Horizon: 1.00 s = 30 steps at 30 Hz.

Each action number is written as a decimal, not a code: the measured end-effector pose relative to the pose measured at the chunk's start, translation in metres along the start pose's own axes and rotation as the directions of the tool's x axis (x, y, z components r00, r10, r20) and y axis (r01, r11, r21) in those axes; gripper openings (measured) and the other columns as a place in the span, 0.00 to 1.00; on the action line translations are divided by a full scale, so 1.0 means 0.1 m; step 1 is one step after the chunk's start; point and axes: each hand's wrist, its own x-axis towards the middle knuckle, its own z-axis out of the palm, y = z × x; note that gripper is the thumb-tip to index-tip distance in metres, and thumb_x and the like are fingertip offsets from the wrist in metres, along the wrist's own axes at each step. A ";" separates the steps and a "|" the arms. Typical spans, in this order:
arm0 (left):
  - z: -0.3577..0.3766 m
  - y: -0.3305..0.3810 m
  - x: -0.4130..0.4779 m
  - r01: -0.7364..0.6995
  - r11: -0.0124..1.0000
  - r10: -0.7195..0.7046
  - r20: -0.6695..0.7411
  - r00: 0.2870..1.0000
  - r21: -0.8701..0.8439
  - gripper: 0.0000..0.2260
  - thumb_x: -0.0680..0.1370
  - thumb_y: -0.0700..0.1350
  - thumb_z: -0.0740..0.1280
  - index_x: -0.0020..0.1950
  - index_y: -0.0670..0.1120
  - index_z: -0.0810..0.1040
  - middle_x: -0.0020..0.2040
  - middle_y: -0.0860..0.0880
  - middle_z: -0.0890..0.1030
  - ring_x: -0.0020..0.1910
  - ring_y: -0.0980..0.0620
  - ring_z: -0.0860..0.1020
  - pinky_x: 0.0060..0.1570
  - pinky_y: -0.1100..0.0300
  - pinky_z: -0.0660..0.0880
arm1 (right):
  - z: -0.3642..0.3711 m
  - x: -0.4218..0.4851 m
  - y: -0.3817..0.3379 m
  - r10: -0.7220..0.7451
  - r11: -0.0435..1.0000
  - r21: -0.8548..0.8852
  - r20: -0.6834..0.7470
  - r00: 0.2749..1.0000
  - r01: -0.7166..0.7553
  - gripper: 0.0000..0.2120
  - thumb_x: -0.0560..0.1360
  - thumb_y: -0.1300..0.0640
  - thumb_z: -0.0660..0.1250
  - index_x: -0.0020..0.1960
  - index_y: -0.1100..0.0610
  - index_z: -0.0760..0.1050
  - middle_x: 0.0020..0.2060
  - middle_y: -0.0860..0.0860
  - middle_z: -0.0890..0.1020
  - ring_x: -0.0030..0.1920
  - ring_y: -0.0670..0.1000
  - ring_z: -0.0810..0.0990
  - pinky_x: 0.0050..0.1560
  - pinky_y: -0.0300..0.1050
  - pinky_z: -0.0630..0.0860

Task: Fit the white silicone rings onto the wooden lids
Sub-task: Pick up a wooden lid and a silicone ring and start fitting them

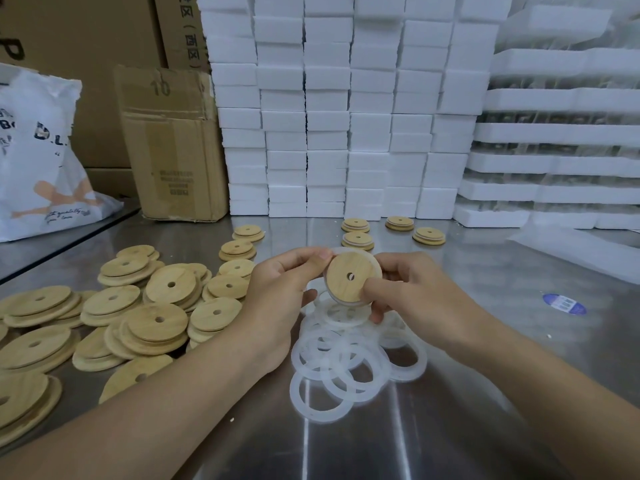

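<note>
- The cardboard box (pixel 173 143) standing at the far left of the bench (pixel 485 358) has "10" printed near its top; the smaller print lower down is too blurred for me to read.
- The tall carton (pixel 183 29) behind it carries Chinese characters that I cannot make out with certainty.
- The white bag (pixel 41 157) at the bench's left edge shows "D.L" in dark letters and a cursive line with the word "quality".
- A blue sticker (pixel 564 304) lies flat towards the right edge; its writing is too small to read.
- I hold one wooden lid (pixel 349 278) in the air above the middle of the bench, over the far end of the loose rings (pixel 346 362).
- The lid is a round disc with no long axis; its flat face is tilted up towards me, centre hole showing.
- A white silicone ring (pixel 341 251) shows round its far rim.
- My left grip (pixel 287 289) is closed, thumb and fingers pinching the lid's upper left rim.
- My right grip (pixel 415 292) is closed too, thumb pressed on the lower right of the face, fingers curled behind.
- Bare lids (pixel 138 317) lie heaped towards the left edge.
- A few small lid stacks (pixel 356 237) sit near the far edge, before the white foam blocks (pixel 346 116).
</note>
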 end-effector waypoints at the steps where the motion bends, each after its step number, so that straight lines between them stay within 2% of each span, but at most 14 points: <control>1: 0.00 0.00 0.00 -0.011 1.000 0.011 0.014 1.000 0.011 0.05 0.81 0.46 0.74 0.52 0.48 0.90 0.52 0.50 0.89 0.54 0.56 0.84 0.54 0.56 0.74 | -0.01 0.00 0.01 -0.005 1.000 -0.013 -0.005 1.000 0.005 0.07 0.71 0.56 0.68 0.42 0.49 0.85 0.33 0.54 0.82 0.33 0.47 0.81 0.43 0.46 0.74; 3: 0.00 0.00 -0.01 -0.035 0.999 0.034 0.032 0.999 0.031 0.05 0.81 0.46 0.74 0.51 0.48 0.90 0.51 0.50 0.89 0.51 0.56 0.84 0.52 0.55 0.76 | -0.02 0.01 0.03 -0.013 0.999 -0.044 -0.023 1.000 0.012 0.07 0.73 0.58 0.69 0.41 0.48 0.85 0.32 0.54 0.81 0.34 0.47 0.80 0.43 0.48 0.74; 5: 0.00 0.00 0.00 -0.043 0.998 0.041 0.041 0.998 0.035 0.04 0.81 0.46 0.74 0.50 0.49 0.90 0.51 0.49 0.89 0.51 0.55 0.84 0.51 0.55 0.77 | -0.01 0.01 0.04 -0.026 0.998 -0.061 -0.038 0.999 0.024 0.08 0.74 0.58 0.70 0.41 0.47 0.84 0.31 0.49 0.80 0.34 0.48 0.82 0.43 0.48 0.76; 7: 0.00 -0.01 0.00 -0.049 0.998 0.046 0.053 0.997 0.048 0.04 0.80 0.47 0.75 0.50 0.51 0.90 0.52 0.49 0.89 0.52 0.53 0.84 0.50 0.54 0.77 | 0.00 0.01 0.05 -0.034 0.997 -0.072 -0.050 0.998 0.030 0.06 0.72 0.56 0.70 0.43 0.48 0.84 0.32 0.48 0.80 0.36 0.52 0.84 0.44 0.52 0.80; 11: -0.01 -0.02 0.00 -0.087 0.993 0.081 0.069 0.994 0.078 0.04 0.80 0.47 0.75 0.50 0.51 0.90 0.52 0.49 0.89 0.54 0.53 0.85 0.51 0.53 0.78 | 0.01 -0.01 0.04 -0.076 0.991 -0.118 -0.073 0.994 0.067 0.07 0.69 0.52 0.69 0.45 0.48 0.83 0.37 0.52 0.83 0.42 0.60 0.83 0.48 0.62 0.81; 17: 0.01 -0.01 -0.02 -0.117 0.990 0.111 0.078 0.991 0.076 0.04 0.82 0.46 0.73 0.49 0.51 0.88 0.48 0.53 0.88 0.50 0.57 0.84 0.49 0.53 0.75 | -0.01 0.00 0.05 -0.092 0.986 -0.148 -0.065 0.994 0.081 0.07 0.70 0.52 0.69 0.46 0.53 0.82 0.41 0.58 0.82 0.42 0.61 0.80 0.48 0.66 0.78; 19: 0.01 0.01 -0.03 -0.122 0.990 0.116 0.089 0.989 0.072 0.02 0.81 0.47 0.74 0.51 0.52 0.87 0.48 0.53 0.88 0.48 0.57 0.84 0.47 0.55 0.74 | -0.01 0.01 0.08 -0.074 0.995 -0.073 -0.051 0.996 0.070 0.05 0.73 0.57 0.71 0.48 0.54 0.83 0.42 0.60 0.82 0.40 0.56 0.78 0.49 0.64 0.78; 22: -0.01 0.03 -0.03 -0.086 0.996 0.083 0.103 0.991 0.024 0.07 0.81 0.47 0.74 0.58 0.52 0.84 0.49 0.50 0.89 0.47 0.55 0.85 0.45 0.57 0.76 | -0.02 0.05 0.12 -0.028 0.997 0.065 -0.079 0.996 0.034 0.12 0.77 0.65 0.71 0.57 0.51 0.82 0.43 0.60 0.85 0.39 0.49 0.83 0.48 0.50 0.79; 24: -0.01 0.04 -0.03 -0.057 0.998 0.058 0.106 0.993 -0.019 0.07 0.81 0.47 0.73 0.58 0.52 0.86 0.52 0.47 0.89 0.47 0.53 0.85 0.44 0.57 0.76 | -0.03 0.08 0.14 0.001 0.988 0.152 -0.131 0.991 0.019 0.14 0.78 0.65 0.71 0.60 0.51 0.80 0.40 0.56 0.86 0.39 0.48 0.84 0.48 0.47 0.79; 27: 0.00 0.05 -0.03 -0.023 0.999 0.028 0.130 0.991 -0.035 0.07 0.81 0.46 0.73 0.58 0.51 0.88 0.55 0.46 0.89 0.48 0.52 0.86 0.43 0.58 0.76 | -0.08 0.10 0.16 0.035 0.966 0.258 -0.204 0.978 0.019 0.12 0.79 0.65 0.70 0.59 0.51 0.81 0.36 0.50 0.86 0.36 0.46 0.83 0.43 0.41 0.80; 30: 0.00 0.06 -0.04 0.005 0.999 0.002 0.194 0.981 -0.035 0.09 0.82 0.45 0.72 0.60 0.51 0.88 0.56 0.45 0.89 0.49 0.51 0.87 0.42 0.60 0.78 | -0.10 0.12 0.17 0.080 0.942 0.335 -0.242 0.967 0.006 0.11 0.80 0.63 0.71 0.59 0.51 0.81 0.34 0.48 0.85 0.34 0.45 0.81 0.40 0.38 0.80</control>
